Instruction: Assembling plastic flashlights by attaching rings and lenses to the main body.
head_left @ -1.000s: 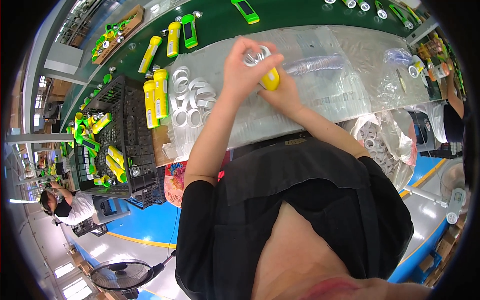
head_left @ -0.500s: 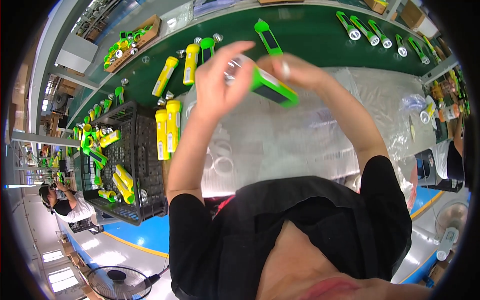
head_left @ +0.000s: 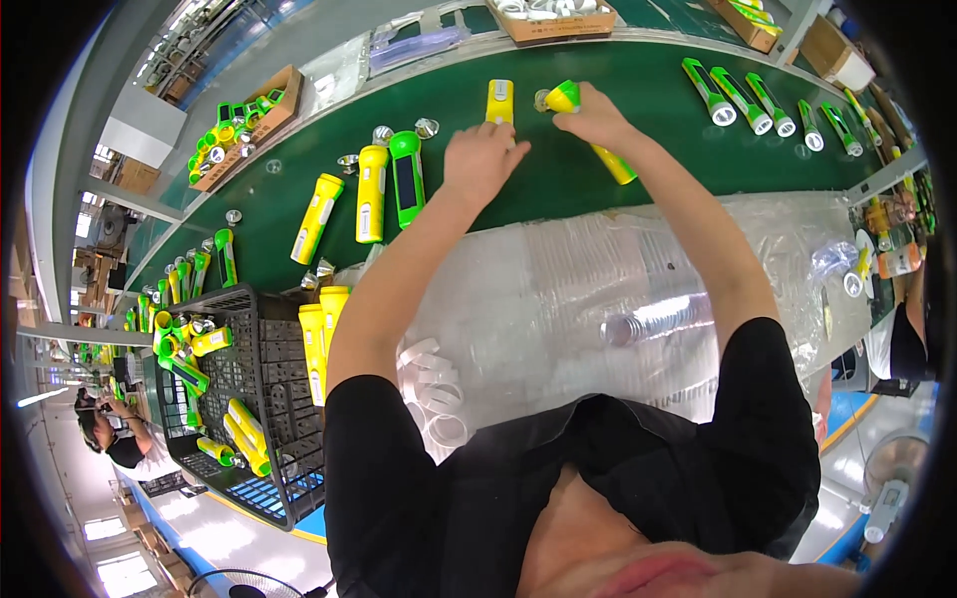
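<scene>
My left hand (head_left: 483, 159) reaches over the green table, its fingers bent over the near end of a yellow flashlight (head_left: 499, 98) with a pale label; its thumb sticks out to the right. To its right, my right hand (head_left: 601, 120) is closed at a yellow-and-green flashlight head (head_left: 562, 98), with a clear round lens (head_left: 541, 100) beside it. A yellow flashlight body (head_left: 614, 165) shows below that hand; the join, if any, is hidden by the fingers. Left of my hands lie yellow flashlights (head_left: 371, 194) and a green one with a dark panel (head_left: 408, 179).
A black crate (head_left: 294, 399) with flashlight parts stands at left. Clear plastic sheeting (head_left: 558, 289) covers the near table, with white rings (head_left: 446, 429) on it. Several green flashlights (head_left: 709, 95) lie at far right. A carton of white rings (head_left: 551, 28) stands at the back.
Both hands have moved apart and farther over the table. The green flashlight with the dark panel is no longer held up between them. The view has shifted, so the table appears lower.
</scene>
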### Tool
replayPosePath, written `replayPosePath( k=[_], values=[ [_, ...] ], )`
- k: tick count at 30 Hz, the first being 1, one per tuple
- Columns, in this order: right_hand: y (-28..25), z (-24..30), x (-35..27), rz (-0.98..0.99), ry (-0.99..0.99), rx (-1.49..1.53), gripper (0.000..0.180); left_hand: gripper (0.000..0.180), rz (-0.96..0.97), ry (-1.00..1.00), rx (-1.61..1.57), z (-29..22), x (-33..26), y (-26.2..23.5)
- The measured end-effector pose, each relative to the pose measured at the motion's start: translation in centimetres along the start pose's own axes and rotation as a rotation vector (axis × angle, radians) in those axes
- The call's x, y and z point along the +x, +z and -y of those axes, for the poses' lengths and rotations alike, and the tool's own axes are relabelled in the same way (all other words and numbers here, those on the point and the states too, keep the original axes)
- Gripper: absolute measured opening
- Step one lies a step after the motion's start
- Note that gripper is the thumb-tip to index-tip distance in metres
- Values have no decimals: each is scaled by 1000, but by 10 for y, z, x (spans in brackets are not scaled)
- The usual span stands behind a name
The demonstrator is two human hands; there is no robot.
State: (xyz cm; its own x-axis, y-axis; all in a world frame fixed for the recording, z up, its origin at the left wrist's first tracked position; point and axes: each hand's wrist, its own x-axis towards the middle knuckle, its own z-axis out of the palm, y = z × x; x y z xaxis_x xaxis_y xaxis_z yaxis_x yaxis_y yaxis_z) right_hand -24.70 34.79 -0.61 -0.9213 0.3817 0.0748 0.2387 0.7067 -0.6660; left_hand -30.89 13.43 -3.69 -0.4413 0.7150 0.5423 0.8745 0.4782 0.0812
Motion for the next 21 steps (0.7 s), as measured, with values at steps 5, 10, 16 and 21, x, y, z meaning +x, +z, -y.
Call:
replayPosePath(
  k=[5, 10, 16, 21],
  values=[
    [-44, 29, -98, -13, -210, 67, 74, 53, -25, -428, -702, -27, 6, -36],
    [-49, 42, -190, -53, -343, 2, 72, 79, 528, -696, -1507, -111, -25, -109],
    [-38, 52, -286, 144, -201, 422, 68, 40, -30, -264, -1093, -159, -93, -130],
    [-3, 60, -345, 464, -23, 1118, 44, 50, -141, 241, -804, -184, -142, -140]
  ],
)
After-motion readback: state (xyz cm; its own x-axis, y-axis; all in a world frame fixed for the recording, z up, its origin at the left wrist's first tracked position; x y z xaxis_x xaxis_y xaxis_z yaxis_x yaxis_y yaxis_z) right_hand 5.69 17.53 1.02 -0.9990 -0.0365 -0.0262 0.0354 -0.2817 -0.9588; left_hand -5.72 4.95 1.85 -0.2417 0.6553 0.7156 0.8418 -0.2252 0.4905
